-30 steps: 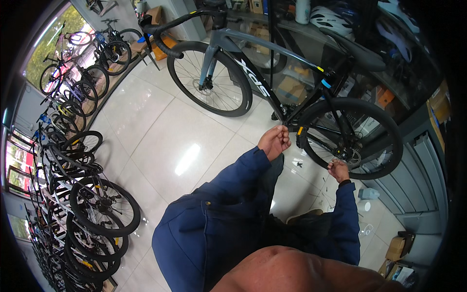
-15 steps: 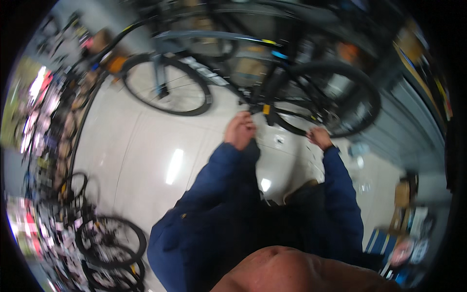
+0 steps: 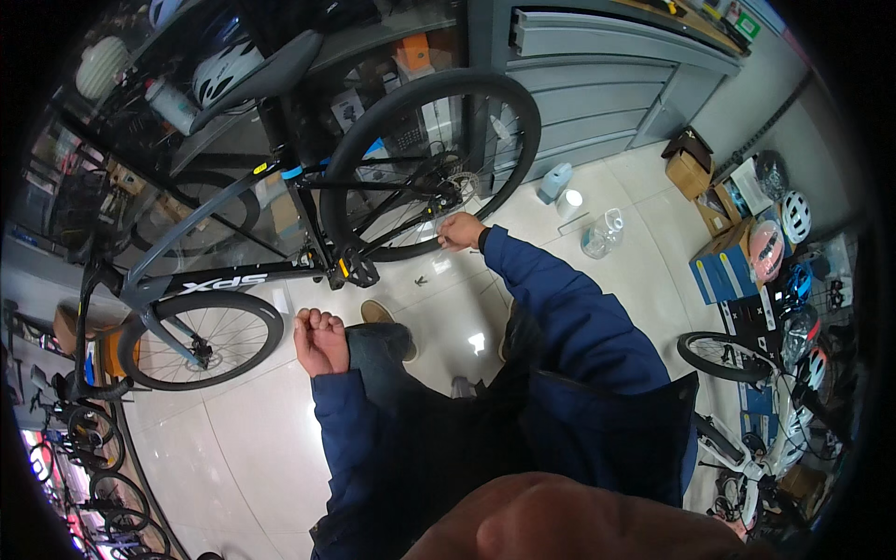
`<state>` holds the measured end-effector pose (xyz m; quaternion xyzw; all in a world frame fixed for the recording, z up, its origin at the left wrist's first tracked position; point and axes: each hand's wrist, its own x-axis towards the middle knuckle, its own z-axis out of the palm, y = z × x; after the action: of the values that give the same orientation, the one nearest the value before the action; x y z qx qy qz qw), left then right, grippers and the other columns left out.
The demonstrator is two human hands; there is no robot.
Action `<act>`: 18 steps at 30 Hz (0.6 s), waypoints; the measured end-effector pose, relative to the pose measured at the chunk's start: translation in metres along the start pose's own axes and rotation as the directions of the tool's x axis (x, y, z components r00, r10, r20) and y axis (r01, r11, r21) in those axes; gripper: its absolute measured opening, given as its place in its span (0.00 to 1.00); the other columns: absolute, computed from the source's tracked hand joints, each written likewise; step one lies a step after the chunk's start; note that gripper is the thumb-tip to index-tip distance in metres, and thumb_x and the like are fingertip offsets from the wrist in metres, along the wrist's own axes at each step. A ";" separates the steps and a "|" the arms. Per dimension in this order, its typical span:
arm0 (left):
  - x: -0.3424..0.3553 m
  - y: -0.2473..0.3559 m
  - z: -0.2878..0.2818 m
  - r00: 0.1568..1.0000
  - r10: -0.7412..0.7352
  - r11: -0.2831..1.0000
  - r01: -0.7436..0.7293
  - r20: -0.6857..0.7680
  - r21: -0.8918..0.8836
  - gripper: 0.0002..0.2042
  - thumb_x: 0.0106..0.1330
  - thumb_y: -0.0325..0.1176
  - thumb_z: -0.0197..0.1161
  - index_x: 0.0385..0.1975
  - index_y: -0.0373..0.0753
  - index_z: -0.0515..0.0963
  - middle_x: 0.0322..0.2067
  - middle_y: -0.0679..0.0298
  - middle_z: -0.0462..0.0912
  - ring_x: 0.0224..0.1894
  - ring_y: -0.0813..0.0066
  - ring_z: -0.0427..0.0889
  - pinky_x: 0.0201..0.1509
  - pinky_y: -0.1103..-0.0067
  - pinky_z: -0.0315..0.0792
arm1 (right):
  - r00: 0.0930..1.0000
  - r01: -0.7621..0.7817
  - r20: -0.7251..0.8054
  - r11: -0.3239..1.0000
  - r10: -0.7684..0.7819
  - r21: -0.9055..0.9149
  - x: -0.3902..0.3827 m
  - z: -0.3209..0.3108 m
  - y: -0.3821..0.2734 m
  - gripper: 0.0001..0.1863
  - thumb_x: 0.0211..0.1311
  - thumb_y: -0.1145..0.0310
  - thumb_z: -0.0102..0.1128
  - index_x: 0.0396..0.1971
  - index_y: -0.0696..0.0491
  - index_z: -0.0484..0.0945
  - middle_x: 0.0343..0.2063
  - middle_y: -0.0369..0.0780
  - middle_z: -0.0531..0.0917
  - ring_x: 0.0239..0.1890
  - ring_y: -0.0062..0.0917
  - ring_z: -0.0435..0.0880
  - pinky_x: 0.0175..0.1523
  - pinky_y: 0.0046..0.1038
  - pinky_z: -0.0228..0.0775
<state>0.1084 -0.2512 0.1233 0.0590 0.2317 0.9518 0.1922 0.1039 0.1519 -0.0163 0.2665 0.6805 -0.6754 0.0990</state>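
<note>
A dark grey and black road bicycle (image 3: 201,217) stands across the far left, its front wheel to the left and its rear wheel (image 3: 350,121) to the right. My right hand (image 3: 460,231) is by the lower edge of the rear wheel, below the rear hub and brake disc (image 3: 459,189). Its fingers are pinched together, and what is between them is too small to make out. My left hand (image 3: 322,343) is in front of the crank and pedal (image 3: 357,271), apart from the bicycle. Its fingers are curled toward the palm, with nothing visible in them.
A pale blue jug (image 3: 554,183), a white tub (image 3: 569,203) and a clear plastic bottle (image 3: 602,233) stand on the floor to the right. Grey drawers (image 3: 588,89) rise behind. Boxes (image 3: 723,266) and helmets (image 3: 795,217) line the right side. My shoe (image 3: 377,314) is near the pedal.
The view has turned rightward, so the bicycle appears farther left and the boxes and helmets show more. My right hand stays by the rear wheel; my left hand now appears farther from the crank.
</note>
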 end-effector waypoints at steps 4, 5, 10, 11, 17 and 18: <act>-0.004 0.006 -0.002 0.999 0.027 1.000 -0.027 0.024 0.011 0.11 0.76 0.42 0.57 0.45 0.40 0.77 0.36 0.68 0.76 0.37 0.77 0.72 0.49 0.75 0.73 | 1.000 0.009 -0.014 1.000 -0.010 -0.028 0.004 -0.001 0.004 0.13 0.66 0.63 0.59 0.30 0.56 0.86 0.24 0.37 0.87 0.23 0.21 0.85 0.26 0.25 0.81; -0.007 0.009 -0.004 0.999 0.035 0.999 -0.036 0.024 0.011 0.11 0.76 0.42 0.57 0.45 0.41 0.77 0.36 0.68 0.75 0.37 0.77 0.72 0.49 0.75 0.73 | 1.000 0.000 -0.031 0.999 -0.001 -0.040 0.005 -0.002 0.004 0.13 0.66 0.62 0.59 0.30 0.56 0.86 0.24 0.37 0.87 0.22 0.21 0.85 0.26 0.25 0.81; -0.024 0.054 -0.032 0.990 0.141 0.980 -0.141 0.013 0.137 0.14 0.76 0.44 0.56 0.48 0.40 0.78 0.35 0.67 0.74 0.36 0.76 0.71 0.45 0.75 0.70 | 1.000 0.020 0.016 0.968 -0.017 -0.249 0.003 -0.006 -0.003 0.20 0.67 0.55 0.55 0.27 0.54 0.87 0.22 0.38 0.87 0.21 0.22 0.86 0.25 0.26 0.80; -0.028 0.071 -0.039 0.987 0.155 0.975 -0.158 0.032 0.156 0.14 0.76 0.44 0.56 0.48 0.40 0.78 0.36 0.67 0.75 0.37 0.75 0.72 0.45 0.76 0.70 | 0.993 0.120 0.049 0.915 -0.110 -0.386 0.002 -0.008 -0.005 0.21 0.67 0.53 0.53 0.27 0.54 0.87 0.21 0.39 0.87 0.21 0.24 0.86 0.26 0.27 0.81; -0.063 0.211 -0.066 0.896 0.428 0.868 -0.371 -0.119 0.329 0.19 0.76 0.41 0.55 0.57 0.35 0.75 0.52 0.59 0.80 0.49 0.69 0.78 0.59 0.70 0.73 | 0.892 0.342 0.211 0.293 -0.400 -0.893 -0.002 -0.042 -0.011 0.30 0.64 0.42 0.51 0.28 0.55 0.87 0.31 0.52 0.86 0.38 0.51 0.85 0.47 0.48 0.77; -0.070 0.230 -0.068 0.844 0.521 0.793 -0.424 -0.126 0.436 0.21 0.76 0.41 0.53 0.61 0.32 0.72 0.57 0.54 0.77 0.56 0.63 0.76 0.66 0.67 0.70 | 0.921 0.285 0.108 0.457 -0.375 -0.842 -0.003 -0.049 -0.010 0.27 0.61 0.41 0.58 0.23 0.52 0.87 0.21 0.45 0.85 0.29 0.43 0.84 0.37 0.45 0.74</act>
<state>0.0812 -0.4953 0.1684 0.0371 0.4164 0.9031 -0.0987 0.1119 0.1991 -0.0030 0.0791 0.9628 -0.2534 0.0508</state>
